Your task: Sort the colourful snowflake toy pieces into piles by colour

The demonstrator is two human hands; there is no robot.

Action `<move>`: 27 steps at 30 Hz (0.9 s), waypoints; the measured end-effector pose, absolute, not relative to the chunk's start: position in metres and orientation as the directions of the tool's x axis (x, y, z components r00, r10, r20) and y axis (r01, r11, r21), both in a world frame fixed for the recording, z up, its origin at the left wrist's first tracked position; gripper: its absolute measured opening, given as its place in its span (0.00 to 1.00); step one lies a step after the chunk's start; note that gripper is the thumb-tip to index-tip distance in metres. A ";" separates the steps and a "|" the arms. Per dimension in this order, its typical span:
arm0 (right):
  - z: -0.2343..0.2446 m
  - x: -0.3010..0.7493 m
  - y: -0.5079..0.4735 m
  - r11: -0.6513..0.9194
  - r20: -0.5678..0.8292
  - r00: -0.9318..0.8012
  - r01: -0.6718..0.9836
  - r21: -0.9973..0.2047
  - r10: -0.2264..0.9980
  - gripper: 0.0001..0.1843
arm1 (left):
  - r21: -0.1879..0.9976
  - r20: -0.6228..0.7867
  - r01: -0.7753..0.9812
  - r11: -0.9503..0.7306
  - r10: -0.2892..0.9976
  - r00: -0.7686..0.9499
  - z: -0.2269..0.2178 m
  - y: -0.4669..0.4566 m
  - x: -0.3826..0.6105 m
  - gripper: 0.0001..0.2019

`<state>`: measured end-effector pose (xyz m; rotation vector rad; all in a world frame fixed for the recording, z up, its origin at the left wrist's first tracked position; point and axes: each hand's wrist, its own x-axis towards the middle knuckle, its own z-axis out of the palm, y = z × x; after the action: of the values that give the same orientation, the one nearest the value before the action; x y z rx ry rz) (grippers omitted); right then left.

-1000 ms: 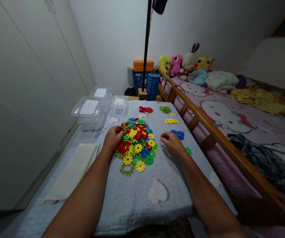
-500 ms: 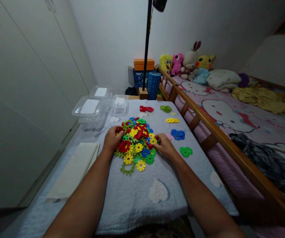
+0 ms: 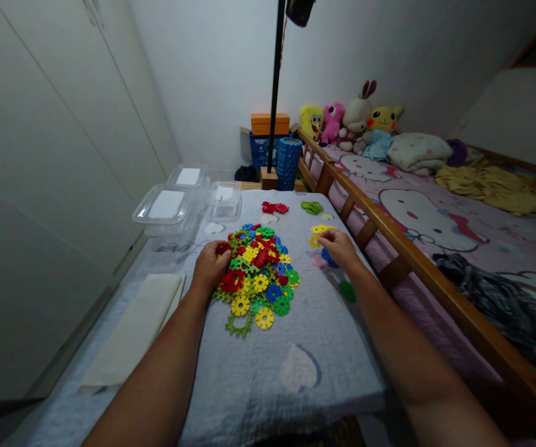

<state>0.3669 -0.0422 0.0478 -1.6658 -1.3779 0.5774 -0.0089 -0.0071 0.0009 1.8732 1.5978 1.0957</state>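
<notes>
A mixed pile of plastic interlocking discs [image 3: 261, 283] in red, yellow, green and blue lies mid-table. My left hand [image 3: 210, 266] rests at the pile's left side, its fingers closed on a red interlocking piece [image 3: 223, 249]. To the right of the pile, my right hand [image 3: 340, 248] pinches a yellow disc [image 3: 314, 241] just in front of a small group of yellow discs [image 3: 322, 229]. Blue discs [image 3: 328, 258] and a green disc group [image 3: 347, 290] are partly hidden by that hand and arm. Farther back are red pieces [image 3: 274, 208] and olive-green pieces [image 3: 312, 207].
Clear lidded plastic boxes [image 3: 163, 205] stand at the table's back left. A folded cream cloth [image 3: 132, 329] lies left of my left arm. A wooden bed rail [image 3: 389, 257] borders the right side, and a black pole [image 3: 274, 93] rises behind the table.
My right hand has left the pile's right edge and moved right and away from me, carrying a yellow disc to the yellow group. My left hand stays by the pile.
</notes>
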 end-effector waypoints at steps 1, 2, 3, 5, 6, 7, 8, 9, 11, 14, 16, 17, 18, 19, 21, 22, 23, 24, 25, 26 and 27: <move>0.049 0.379 -0.034 -0.032 0.179 0.332 0.542 -0.840 0.926 0.06 | 0.759 0.282 0.608 -0.233 0.959 0.015 0.001 -0.007 -0.009 0.15; 0.049 0.391 -0.026 -0.074 0.174 0.390 0.545 -0.836 0.904 0.05 | 0.760 0.284 0.607 -0.233 0.959 0.012 0.000 -0.007 -0.009 0.15; 0.048 0.403 -0.019 -0.119 0.162 0.440 0.544 -0.831 0.883 0.05 | 0.759 0.285 0.608 -0.233 0.958 0.010 0.000 -0.007 -0.009 0.15; 0.043 0.422 -0.006 -0.219 0.133 0.547 0.530 -0.820 0.827 0.03 | 0.758 0.286 0.608 -0.234 0.958 0.011 0.000 -0.007 -0.008 0.15; 0.039 0.430 -0.001 -0.272 0.113 0.592 0.521 -0.809 0.798 0.03 | 0.758 0.285 0.609 -0.234 0.958 0.013 0.001 -0.007 -0.008 0.15; 0.036 0.436 0.003 -0.317 0.096 0.626 0.514 -0.797 0.774 0.04 | 0.758 0.284 0.609 -0.234 0.959 0.015 0.001 -0.007 -0.008 0.15; 0.032 0.441 0.006 -0.350 0.083 0.648 0.509 -0.786 0.757 0.05 | 0.758 0.282 0.610 -0.232 0.959 0.015 0.001 -0.007 -0.008 0.15; 0.028 0.445 0.009 -0.368 0.074 0.657 0.508 -0.779 0.750 0.05 | 0.757 0.282 0.611 -0.231 0.959 0.014 0.002 -0.007 -0.008 0.15; 0.020 0.450 0.012 -0.368 0.062 0.647 0.507 -0.779 0.760 0.05 | 0.756 0.280 0.613 -0.228 0.960 0.012 0.002 -0.007 -0.008 0.14; 0.012 0.452 0.016 -0.364 0.046 0.632 0.503 -0.784 0.774 0.04 | 0.757 0.276 0.613 -0.223 0.961 0.009 0.003 -0.008 -0.007 0.15; 0.009 0.453 0.018 -0.387 0.051 0.640 0.524 -0.759 0.767 0.04 | 0.757 0.278 0.613 -0.226 0.961 0.011 0.003 -0.008 -0.007 0.15; 0.008 0.454 0.020 -0.398 0.065 0.645 0.544 -0.739 0.762 0.04 | 0.757 0.280 0.612 -0.229 0.960 0.013 0.003 -0.008 -0.007 0.15; 0.007 0.455 0.021 -0.405 0.084 0.646 0.568 -0.717 0.758 0.04 | 0.757 0.281 0.611 -0.231 0.960 0.015 0.004 -0.009 -0.007 0.15; 0.006 0.456 0.022 -0.407 0.103 0.645 0.590 -0.697 0.757 0.04 | 0.758 0.283 0.609 -0.233 0.959 0.015 0.004 -0.009 -0.007 0.15; 0.004 0.459 0.024 -0.409 0.125 0.640 0.617 -0.673 0.759 0.04 | 0.761 0.282 0.605 -0.233 0.959 0.014 0.003 -0.009 -0.007 0.15; 0.003 0.460 0.026 -0.410 0.127 0.639 0.620 -0.669 0.759 0.04 | 0.762 0.281 0.604 -0.232 0.960 0.013 0.003 -0.008 -0.008 0.15; 0.002 0.462 0.027 -0.414 0.123 0.642 0.617 -0.670 0.757 0.04 | 0.762 0.281 0.604 -0.231 0.960 0.013 0.002 -0.008 -0.008 0.15; 0.000 0.463 0.028 -0.419 0.115 0.646 0.609 -0.674 0.754 0.04 | 0.762 0.281 0.606 -0.231 0.960 0.012 0.001 -0.008 -0.008 0.15; -0.001 0.463 0.028 -0.425 0.105 0.652 0.599 -0.679 0.751 0.04 | 0.760 0.282 0.607 -0.231 0.959 0.012 0.001 -0.007 -0.008 0.15; -0.002 0.464 0.028 -0.433 0.095 0.659 0.588 -0.683 0.746 0.04 | 0.759 0.283 0.609 -0.232 0.959 0.013 0.000 -0.007 -0.008 0.15; -0.003 0.464 0.027 -0.438 0.086 0.665 0.579 -0.688 0.742 0.04 | 0.757 0.283 0.611 -0.232 0.959 0.014 0.000 -0.007 -0.008 0.15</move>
<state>0.4636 0.0269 -0.0028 -2.1707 -1.0151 0.2969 -0.0083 -0.0066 -0.0003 1.8741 1.6031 1.0978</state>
